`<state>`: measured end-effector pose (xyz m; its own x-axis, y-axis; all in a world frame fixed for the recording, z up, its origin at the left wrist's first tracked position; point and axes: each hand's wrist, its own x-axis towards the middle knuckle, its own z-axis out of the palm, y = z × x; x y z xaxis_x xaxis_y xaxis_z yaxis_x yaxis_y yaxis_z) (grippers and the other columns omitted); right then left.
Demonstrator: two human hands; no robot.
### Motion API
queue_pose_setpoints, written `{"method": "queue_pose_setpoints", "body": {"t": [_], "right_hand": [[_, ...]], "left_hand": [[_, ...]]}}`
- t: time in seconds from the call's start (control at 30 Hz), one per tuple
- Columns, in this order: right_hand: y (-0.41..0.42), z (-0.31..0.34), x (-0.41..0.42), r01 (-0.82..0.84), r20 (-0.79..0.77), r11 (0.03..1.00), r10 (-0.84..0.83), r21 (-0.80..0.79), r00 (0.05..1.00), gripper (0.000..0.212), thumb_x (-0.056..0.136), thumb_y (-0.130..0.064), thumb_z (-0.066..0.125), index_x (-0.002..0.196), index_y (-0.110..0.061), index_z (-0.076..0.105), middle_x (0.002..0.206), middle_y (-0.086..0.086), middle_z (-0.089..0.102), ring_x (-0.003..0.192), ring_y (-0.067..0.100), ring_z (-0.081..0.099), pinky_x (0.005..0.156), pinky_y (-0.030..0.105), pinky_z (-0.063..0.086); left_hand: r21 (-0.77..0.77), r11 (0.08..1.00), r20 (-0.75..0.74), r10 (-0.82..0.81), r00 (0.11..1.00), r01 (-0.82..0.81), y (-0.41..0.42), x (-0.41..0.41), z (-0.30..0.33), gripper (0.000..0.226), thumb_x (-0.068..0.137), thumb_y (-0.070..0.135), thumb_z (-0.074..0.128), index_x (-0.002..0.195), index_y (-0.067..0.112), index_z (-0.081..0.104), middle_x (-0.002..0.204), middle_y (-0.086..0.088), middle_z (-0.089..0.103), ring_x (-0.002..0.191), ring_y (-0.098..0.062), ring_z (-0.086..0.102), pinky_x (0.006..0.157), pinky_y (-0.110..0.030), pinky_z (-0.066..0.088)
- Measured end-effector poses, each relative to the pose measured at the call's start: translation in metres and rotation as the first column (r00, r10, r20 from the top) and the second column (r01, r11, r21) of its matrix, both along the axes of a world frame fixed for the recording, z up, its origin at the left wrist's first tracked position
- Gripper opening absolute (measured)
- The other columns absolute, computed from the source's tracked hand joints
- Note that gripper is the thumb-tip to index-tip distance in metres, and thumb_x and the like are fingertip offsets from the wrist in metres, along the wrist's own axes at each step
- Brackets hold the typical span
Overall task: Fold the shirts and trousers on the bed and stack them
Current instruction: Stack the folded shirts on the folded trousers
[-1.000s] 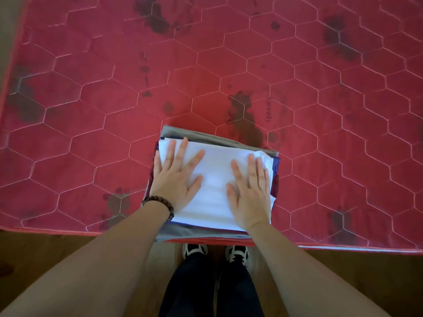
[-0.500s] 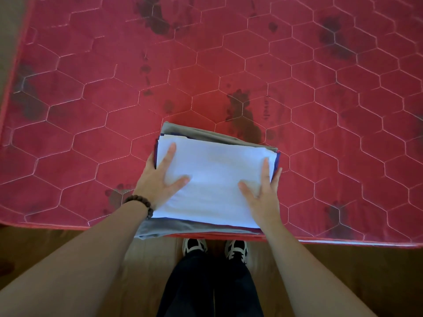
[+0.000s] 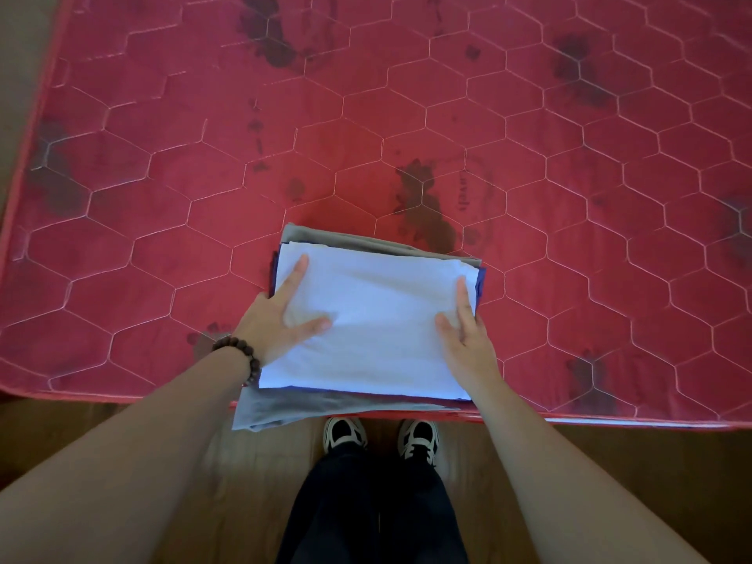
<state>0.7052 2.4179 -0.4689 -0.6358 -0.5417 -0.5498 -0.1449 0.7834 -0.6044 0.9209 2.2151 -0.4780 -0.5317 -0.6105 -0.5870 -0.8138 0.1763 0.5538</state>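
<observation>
A stack of folded clothes (image 3: 368,327) sits at the near edge of the bed (image 3: 529,177), its lowest layer drooping slightly over that edge at the near left. Three layers can be counted by their edges: a white piece (image 3: 378,319) on top, a thin dark blue one (image 3: 481,280) showing only as a sliver along the right and near sides, and a grey piece (image 3: 285,407) beneath; whether more lie between them cannot be told, nor which are shirts and which trousers. The left hand (image 3: 276,319) clasps the stack's left side, index finger and thumb spread flat on the white top, the other fingers hidden past the edge. The right hand (image 3: 468,339) is placed likewise on the right side, one finger and the thumb on top, the rest out of sight. A beaded bracelet (image 3: 240,354) circles the left wrist. Two shoes (image 3: 380,435) stand on the wooden floor (image 3: 610,462) below, the bed's far and right parts cut off by the frame.
</observation>
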Motion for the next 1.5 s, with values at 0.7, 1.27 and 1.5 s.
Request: {"method": "queue_pose_setpoints", "body": {"t": [0.7,1.27,1.5], "right_hand": [[0.076,0.038,-0.019,-0.075,0.062,0.989,0.083,-0.127,0.995,0.070,0.094,-0.051,0.053,0.145,-0.059,0.005,0.138,0.020,0.048,0.121,0.034,0.051,0.081,0.032,0.047],[0.368,0.140,-0.257,0.042,0.090,0.962,-0.018,-0.268,0.996,0.069,0.093,-0.055,0.052,0.144,-0.060,0.007,0.145,-0.029,0.027,0.141,0.017,0.031,0.113,0.040,0.029],[0.477,0.141,-0.367,0.078,0.041,0.977,-0.071,-0.198,0.997,0.067,0.092,-0.052,0.053,0.139,-0.067,0.006,0.152,-0.015,0.030,0.139,0.020,0.031,0.115,0.046,0.027]], "left_hand": [[-0.089,0.983,-0.080,0.155,0.985,-0.162,0.086,-0.011,0.045,0.090,0.057,0.084,0.059,0.132,0.076,0.009,0.113,-0.014,0.048,0.102,-0.033,0.050,0.091,-0.047,0.042],[-0.177,0.983,-0.193,0.018,0.981,-0.053,0.359,-0.270,0.166,0.088,0.062,0.081,0.060,0.131,0.077,0.006,0.093,0.005,0.038,0.073,-0.016,0.050,0.065,-0.029,0.038],[-0.180,0.982,-0.191,0.023,0.981,-0.058,0.468,-0.378,0.165,0.090,0.060,0.081,0.062,0.131,0.077,0.007,0.100,-0.004,0.041,0.078,-0.021,0.048,0.080,-0.039,0.042]]}}
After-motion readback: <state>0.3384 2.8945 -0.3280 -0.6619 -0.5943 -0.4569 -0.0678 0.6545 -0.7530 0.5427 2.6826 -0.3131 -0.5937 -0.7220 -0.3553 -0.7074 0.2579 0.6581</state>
